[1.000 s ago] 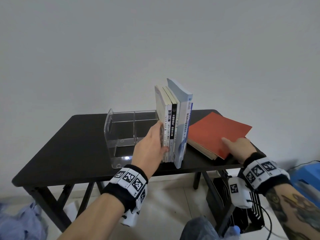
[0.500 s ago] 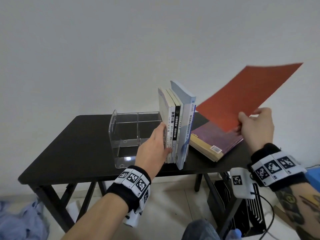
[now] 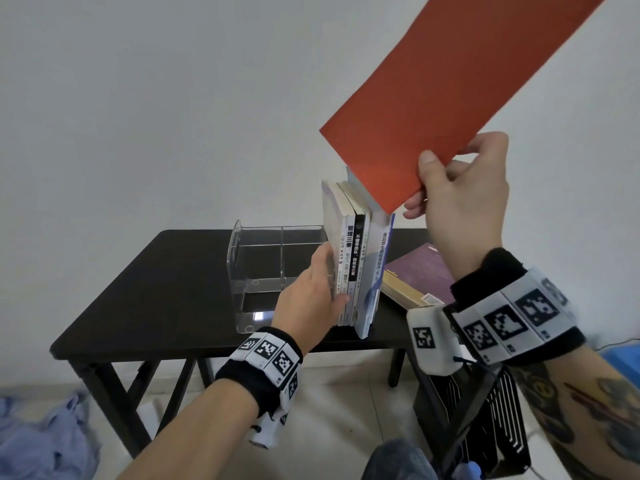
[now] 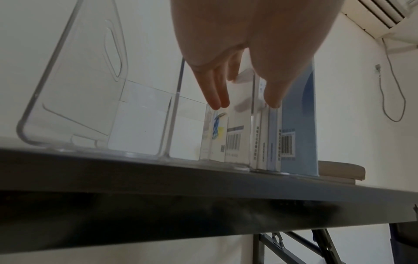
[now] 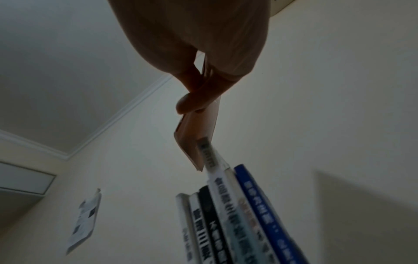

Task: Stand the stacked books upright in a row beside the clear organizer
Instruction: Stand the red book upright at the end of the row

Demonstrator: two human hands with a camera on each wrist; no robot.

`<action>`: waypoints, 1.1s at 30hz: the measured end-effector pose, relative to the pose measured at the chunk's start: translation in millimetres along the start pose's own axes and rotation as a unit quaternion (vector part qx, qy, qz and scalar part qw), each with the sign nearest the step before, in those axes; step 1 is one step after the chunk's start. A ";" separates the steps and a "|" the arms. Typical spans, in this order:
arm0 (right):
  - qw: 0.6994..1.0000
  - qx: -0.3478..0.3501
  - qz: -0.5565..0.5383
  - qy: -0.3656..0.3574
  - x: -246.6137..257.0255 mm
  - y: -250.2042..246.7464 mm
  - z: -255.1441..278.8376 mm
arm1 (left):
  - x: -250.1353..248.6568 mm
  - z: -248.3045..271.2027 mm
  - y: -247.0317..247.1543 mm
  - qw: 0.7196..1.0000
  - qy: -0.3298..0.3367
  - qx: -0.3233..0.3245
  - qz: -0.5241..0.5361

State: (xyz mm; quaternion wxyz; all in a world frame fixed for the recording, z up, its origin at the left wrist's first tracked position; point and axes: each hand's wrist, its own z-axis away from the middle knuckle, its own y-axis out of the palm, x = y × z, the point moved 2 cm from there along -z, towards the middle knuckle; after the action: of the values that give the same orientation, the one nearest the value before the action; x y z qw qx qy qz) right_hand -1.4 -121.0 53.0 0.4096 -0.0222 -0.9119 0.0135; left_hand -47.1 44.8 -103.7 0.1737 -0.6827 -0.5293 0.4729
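Now your right hand [image 3: 460, 202] pinches the red book [image 3: 446, 88] by its lower corner, thumb on the near face and fingers curled behind, holding it tilted in the air at about 1 o'clock from the upright row; its lowest corner hangs just above the top of the tallest standing book. From the right wrist view the same book [image 5: 199, 142] shows edge-on, clamped between thumb and fingers, right over the spines.

Your left hand [image 3: 311, 299] rests against the row of upright books [image 3: 356, 265], fingers straight and close together along the left cover, thumb across the spines at the near edge. The left wrist view shows those fingers [image 4: 217, 92] extended, lying between the clear organizer [image 3: 263, 268] and the first book.

The row stands touching the organizer's right wall, at its 3 o'clock, on the black table [image 3: 166, 289]. At 3 o'clock from the row, the purple book [image 3: 419, 278] lies flat, just beside the light blue book [image 3: 375, 271] at the row's right end
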 end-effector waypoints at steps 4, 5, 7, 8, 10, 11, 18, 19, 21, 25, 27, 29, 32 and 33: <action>0.999 0.037 0.000 0.009 4.9 18.7 16.0 | -0.6 7.0 -0.5 0.997 -0.004 -0.047 0.054; 0.999 0.048 0.006 0.011 5.1 23.3 20.7 | -0.3 9.7 -1.2 0.995 0.003 -0.070 0.066; 0.997 0.071 0.025 0.010 3.5 31.5 30.3 | -0.6 14.8 -2.3 0.992 0.027 -0.112 0.060; 0.996 0.082 0.036 0.004 1.7 35.7 35.2 | 0.3 16.8 -2.1 0.990 0.036 -0.126 0.058; 0.992 0.101 0.073 -0.023 -2.7 43.2 44.3 | -0.7 20.7 -4.7 0.988 0.038 -0.131 0.078; 0.988 0.113 0.096 -0.034 -6.0 47.2 48.9 | -0.8 22.2 -6.4 0.987 0.038 -0.120 0.099; 0.939 0.228 0.254 -0.033 -39.3 67.8 89.5 | 3.4 18.6 -4.8 0.977 -0.029 0.040 0.208; 0.933 0.236 0.268 -0.036 -45.7 70.0 94.5 | 4.7 18.0 -2.9 0.976 -0.036 0.052 0.209; 0.923 0.249 0.290 -0.034 -55.9 72.7 101.4 | 6.8 16.7 -0.5 0.971 -0.041 0.082 0.221; 0.914 0.261 0.310 -0.011 -67.7 74.6 110.0 | 13.2 14.7 2.0 0.969 -0.040 0.121 0.211; 0.920 0.264 0.291 0.011 -71.5 75.9 114.6 | 16.0 13.4 2.9 0.969 -0.034 0.140 0.201; 0.919 0.273 0.285 0.022 -74.9 76.5 119.0 | 16.6 12.8 5.6 0.966 -0.027 0.153 0.205; 0.913 0.282 0.292 0.037 -79.3 76.0 123.0 | 21.0 10.8 11.1 0.964 -0.042 0.144 0.221; 0.911 0.285 0.294 0.040 -81.0 76.2 123.3 | 23.0 10.5 12.9 0.963 -0.049 0.149 0.221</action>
State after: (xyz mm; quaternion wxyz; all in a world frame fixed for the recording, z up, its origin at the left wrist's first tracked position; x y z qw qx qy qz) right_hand -37.6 -49.9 -92.7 0.4124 -0.1728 -0.8043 0.3915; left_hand -48.8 57.6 -128.9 0.1388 -0.7253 -0.2963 0.6058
